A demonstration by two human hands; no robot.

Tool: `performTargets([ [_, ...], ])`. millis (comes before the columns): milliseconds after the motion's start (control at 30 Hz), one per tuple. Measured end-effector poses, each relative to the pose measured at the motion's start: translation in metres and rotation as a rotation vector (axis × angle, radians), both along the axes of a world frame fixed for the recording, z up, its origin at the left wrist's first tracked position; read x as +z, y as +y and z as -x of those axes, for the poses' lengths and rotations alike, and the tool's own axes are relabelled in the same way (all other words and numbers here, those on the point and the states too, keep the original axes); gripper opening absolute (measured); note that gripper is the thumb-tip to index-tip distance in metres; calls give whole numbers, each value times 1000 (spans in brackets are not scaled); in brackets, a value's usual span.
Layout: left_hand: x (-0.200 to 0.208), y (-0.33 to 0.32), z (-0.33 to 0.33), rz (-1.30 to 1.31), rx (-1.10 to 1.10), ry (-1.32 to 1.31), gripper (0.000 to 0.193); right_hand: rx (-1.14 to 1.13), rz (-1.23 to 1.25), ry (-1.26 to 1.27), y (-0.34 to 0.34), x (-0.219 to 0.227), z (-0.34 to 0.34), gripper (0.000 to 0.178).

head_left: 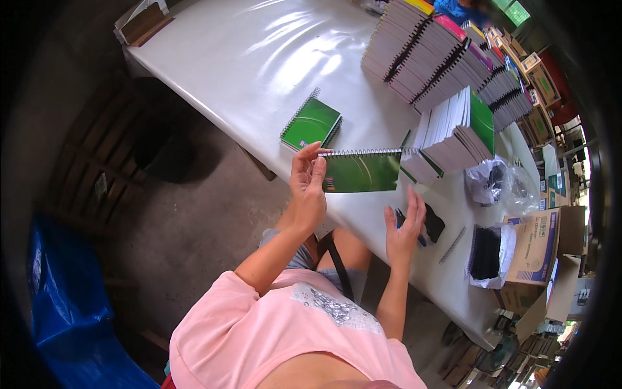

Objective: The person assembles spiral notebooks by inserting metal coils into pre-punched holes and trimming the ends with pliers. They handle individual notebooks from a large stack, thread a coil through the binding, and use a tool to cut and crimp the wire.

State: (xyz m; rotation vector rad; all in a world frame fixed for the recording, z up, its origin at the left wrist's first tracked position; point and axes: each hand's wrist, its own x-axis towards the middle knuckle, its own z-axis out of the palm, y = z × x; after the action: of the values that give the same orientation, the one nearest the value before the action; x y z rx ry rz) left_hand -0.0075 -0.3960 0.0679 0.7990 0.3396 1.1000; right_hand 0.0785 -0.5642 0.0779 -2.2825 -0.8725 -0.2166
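Pink-shirted, I sit at the white tabletop (259, 58). My left hand (307, 188) pinches the green spiral notebook (361, 172) by its left end, long axis sideways. Right of the notebook, my right hand (405, 228) hovers open over a dark tool (433, 223).

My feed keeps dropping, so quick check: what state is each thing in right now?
Green spiral notebook: closed, held by left hand.
Right hand: open, on blue-handled tool.
Second green notebook: closed, flat on table.
Cardboard box: open.
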Motion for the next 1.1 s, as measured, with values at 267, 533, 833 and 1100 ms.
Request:
performTargets([
  [267, 18, 44, 33, -54, 108, 140, 21, 321, -555, 786, 121, 46, -21, 65],
  [533, 51, 106, 38, -657, 67, 329, 26, 905, -4, 315, 181, 96, -16, 63],
  [833, -21, 129, 44, -829, -83, 805, 60, 302, -509, 976, 211, -12, -68, 49],
  [1100, -52, 131, 39, -807, 3, 668, 40, 342, -92, 537, 211, -24, -86, 43],
])
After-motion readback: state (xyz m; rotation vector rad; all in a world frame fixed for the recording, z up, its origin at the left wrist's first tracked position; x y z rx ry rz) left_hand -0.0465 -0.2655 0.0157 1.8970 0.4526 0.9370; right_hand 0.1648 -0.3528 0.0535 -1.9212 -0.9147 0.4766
